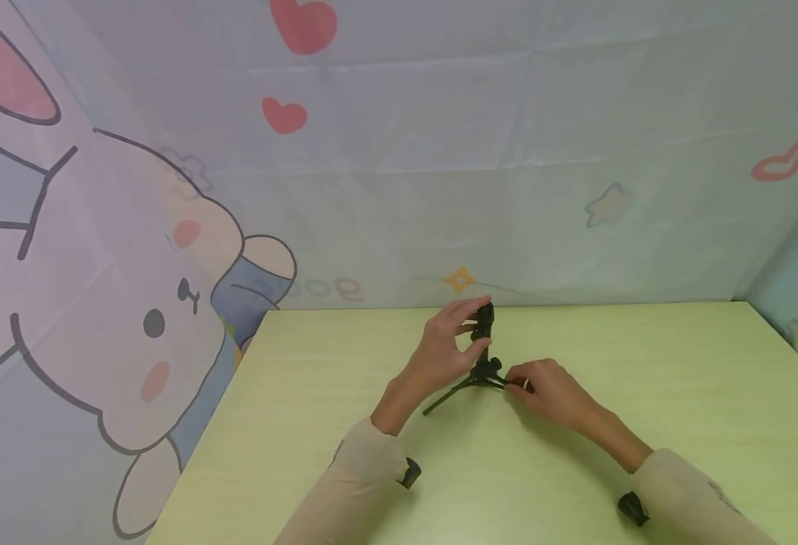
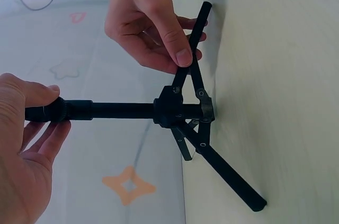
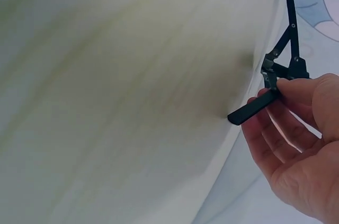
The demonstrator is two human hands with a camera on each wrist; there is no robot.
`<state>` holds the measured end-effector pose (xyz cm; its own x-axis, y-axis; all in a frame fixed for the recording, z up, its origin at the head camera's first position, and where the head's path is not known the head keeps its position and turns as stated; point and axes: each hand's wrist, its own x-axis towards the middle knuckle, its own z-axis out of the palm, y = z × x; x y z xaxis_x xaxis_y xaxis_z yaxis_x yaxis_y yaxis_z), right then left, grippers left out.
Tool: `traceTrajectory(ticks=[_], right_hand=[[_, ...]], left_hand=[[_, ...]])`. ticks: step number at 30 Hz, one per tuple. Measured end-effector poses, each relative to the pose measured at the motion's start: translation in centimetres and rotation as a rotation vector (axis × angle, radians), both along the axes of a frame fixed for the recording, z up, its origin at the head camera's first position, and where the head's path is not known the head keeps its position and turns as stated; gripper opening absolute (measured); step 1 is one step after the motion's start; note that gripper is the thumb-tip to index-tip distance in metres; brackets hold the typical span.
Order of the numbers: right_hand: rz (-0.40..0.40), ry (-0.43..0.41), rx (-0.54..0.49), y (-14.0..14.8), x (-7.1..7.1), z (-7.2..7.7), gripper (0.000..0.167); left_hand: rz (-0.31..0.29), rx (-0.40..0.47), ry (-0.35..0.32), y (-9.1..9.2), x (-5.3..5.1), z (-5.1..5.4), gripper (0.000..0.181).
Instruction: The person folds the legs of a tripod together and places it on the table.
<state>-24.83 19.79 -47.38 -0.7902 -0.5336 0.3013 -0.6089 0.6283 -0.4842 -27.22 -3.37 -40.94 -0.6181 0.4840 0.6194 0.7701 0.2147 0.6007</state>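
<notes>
Upright between both hands: a black mini tripod (image 1: 486,371), pinched at the upper end of its centre column (image 2: 124,110) by the left hand (image 1: 442,350) and along one leg (image 2: 198,29) by the right hand (image 1: 547,390). Best to steady the column vertically and swing the leg gently, without forcing. Mind fingertips (image 2: 184,57) close to the riveted linkage (image 2: 205,106). Close beneath the hands, a pale yellow tabletop (image 1: 644,378), likely in the way of downward leg travel; beyond both, a printed cloth backdrop (image 1: 440,189).
</notes>
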Motion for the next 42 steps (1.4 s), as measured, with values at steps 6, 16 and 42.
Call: traceTrajectory(ticks=[6, 16, 42], right_hand=[[-0.081, 0.008, 0.053, -0.8, 0.1, 0.3, 0.006], [-0.148, -0.01, 0.102, -1.8, 0.2, 0.9, 0.011], [-0.188, 0.029, 0.14, -2.1, 0.2, 0.6, 0.013]], left_hand=[[0.003, -0.007, -0.003, 0.0, 0.1, 0.1, 0.06], [0.001, -0.014, -0.017, 0.1, 0.1, 0.3, 0.059], [0.022, -0.022, -0.009, 0.2, 0.1, 0.4, 0.058]])
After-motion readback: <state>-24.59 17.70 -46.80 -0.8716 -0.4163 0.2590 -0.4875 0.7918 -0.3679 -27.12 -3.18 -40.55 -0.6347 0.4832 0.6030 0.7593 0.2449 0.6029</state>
